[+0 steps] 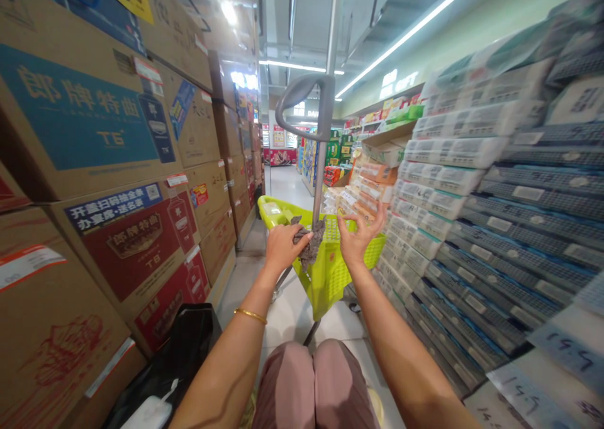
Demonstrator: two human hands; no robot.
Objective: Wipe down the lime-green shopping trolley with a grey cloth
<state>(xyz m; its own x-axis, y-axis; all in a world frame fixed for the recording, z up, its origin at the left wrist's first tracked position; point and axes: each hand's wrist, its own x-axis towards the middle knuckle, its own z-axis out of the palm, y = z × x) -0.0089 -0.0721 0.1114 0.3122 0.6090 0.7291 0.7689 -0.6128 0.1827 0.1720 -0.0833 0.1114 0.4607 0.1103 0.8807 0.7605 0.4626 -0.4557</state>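
A crumpled grey-brown cloth lies against the lime-green shopping cart at the foot of a metal pole. My left hand is closed on the cloth, fingers over it and thumb pressed along it. To the right of the pole, my right hand is raised before the cart's perforated side with its fingers apart. Nothing shows in that hand. A grey loop handle is fixed to the pole above both hands.
Stacked cardboard cartons wall the left side. Tall piles of wrapped packs rise close on the right. A black bag with a white device sits low at left. My knees are below; an aisle runs ahead.
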